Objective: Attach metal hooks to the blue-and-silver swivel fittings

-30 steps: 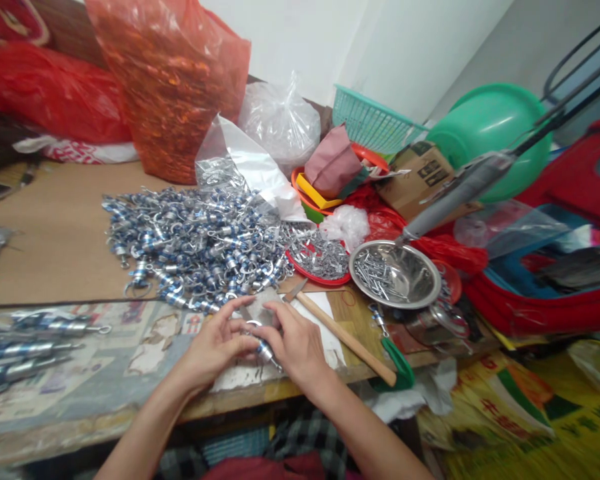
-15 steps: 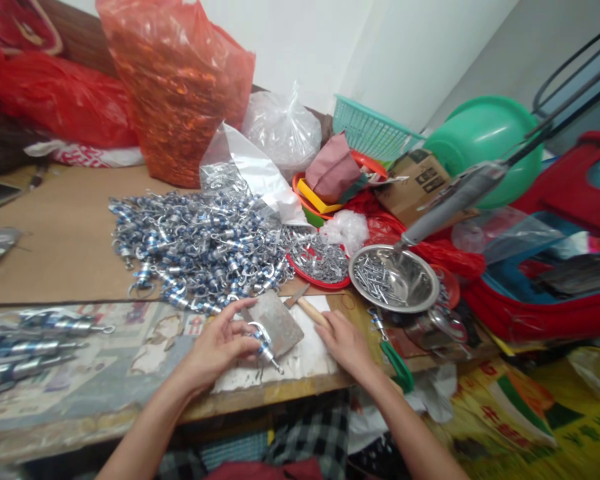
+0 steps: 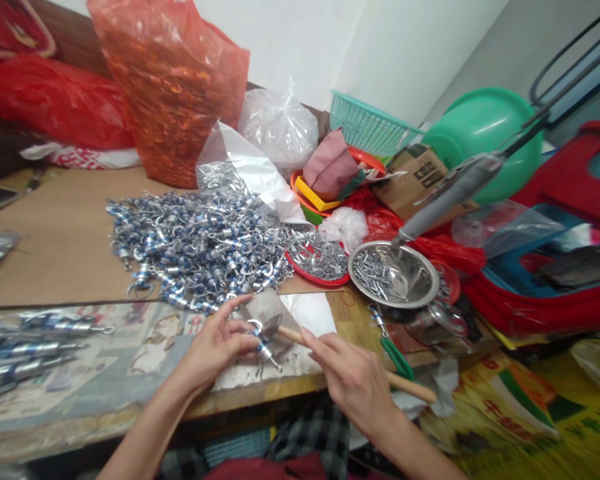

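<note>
— Where is the metal swivel piece?
— Pinched in the left hand (image 3: 215, 350) fingertips, the swivel piece (image 3: 261, 341) rests on a metal block (image 3: 267, 313).
— And the right hand?
— The right hand (image 3: 353, 383) grips a small hammer (image 3: 330, 353), its head just beside the piece.

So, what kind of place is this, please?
Probably a small home workshop for assembling metal parts: a heap of small metal fittings on the cluttered table, a steel bowl of pins, and a wooden-handled hammer.
</note>
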The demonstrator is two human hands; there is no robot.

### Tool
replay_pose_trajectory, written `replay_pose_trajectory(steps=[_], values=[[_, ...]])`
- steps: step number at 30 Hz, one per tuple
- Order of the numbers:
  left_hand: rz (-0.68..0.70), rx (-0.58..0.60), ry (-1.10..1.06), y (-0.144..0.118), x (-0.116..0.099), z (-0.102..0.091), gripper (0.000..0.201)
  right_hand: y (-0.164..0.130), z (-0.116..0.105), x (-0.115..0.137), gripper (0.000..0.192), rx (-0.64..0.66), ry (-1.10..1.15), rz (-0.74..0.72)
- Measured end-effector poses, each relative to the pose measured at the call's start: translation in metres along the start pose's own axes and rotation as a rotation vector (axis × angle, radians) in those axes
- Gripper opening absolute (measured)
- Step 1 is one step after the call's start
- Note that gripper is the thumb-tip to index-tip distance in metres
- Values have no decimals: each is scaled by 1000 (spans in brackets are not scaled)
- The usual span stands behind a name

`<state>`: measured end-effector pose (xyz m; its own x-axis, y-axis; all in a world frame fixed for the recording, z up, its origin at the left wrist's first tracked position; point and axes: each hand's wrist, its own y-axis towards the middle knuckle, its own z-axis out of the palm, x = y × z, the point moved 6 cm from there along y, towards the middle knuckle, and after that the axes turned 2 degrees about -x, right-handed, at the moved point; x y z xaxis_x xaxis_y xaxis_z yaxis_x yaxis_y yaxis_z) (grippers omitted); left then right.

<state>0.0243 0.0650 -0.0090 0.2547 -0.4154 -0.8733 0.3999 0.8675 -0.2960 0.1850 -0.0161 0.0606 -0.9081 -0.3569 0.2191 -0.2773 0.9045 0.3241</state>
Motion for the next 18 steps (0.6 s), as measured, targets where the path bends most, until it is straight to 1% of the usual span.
replay_pose_trajectory(steps=[2, 3, 6, 7, 8, 10, 12, 13, 15, 18], values=[[-4, -8, -5, 0, 0, 0, 69, 0, -2, 1, 46, -60, 13, 12], [-4, -7, -7, 0, 0, -1, 70, 0, -1, 2, 47, -61, 24, 16], [-3, -5, -4, 1, 0, -1, 69, 6, 10, -6, 44, 23, 81, 57], [-2, -4, 10, 0, 0, -1, 65, 9, 15, -14, 42, 24, 114, 100], [3, -7, 39, 0, -1, -1, 56, 12, 18, -25, 40, -7, 153, 154], [31, -28, 149, -2, -3, -3, 31, 18, 27, -51, 38, -73, 206, 260], [89, -79, 299, -5, -8, -5, 11, 24, 37, -74, 36, -53, 190, 303], [137, -111, 370, -6, -12, -6, 6, 29, 42, -83, 33, -22, 165, 303], [264, -167, 492, -9, -20, -6, 4, 41, 47, -98, 27, 13, 105, 297], [438, -241, 637, -13, -29, -4, 4, 68, 44, -119, 29, -50, 22, 338]])
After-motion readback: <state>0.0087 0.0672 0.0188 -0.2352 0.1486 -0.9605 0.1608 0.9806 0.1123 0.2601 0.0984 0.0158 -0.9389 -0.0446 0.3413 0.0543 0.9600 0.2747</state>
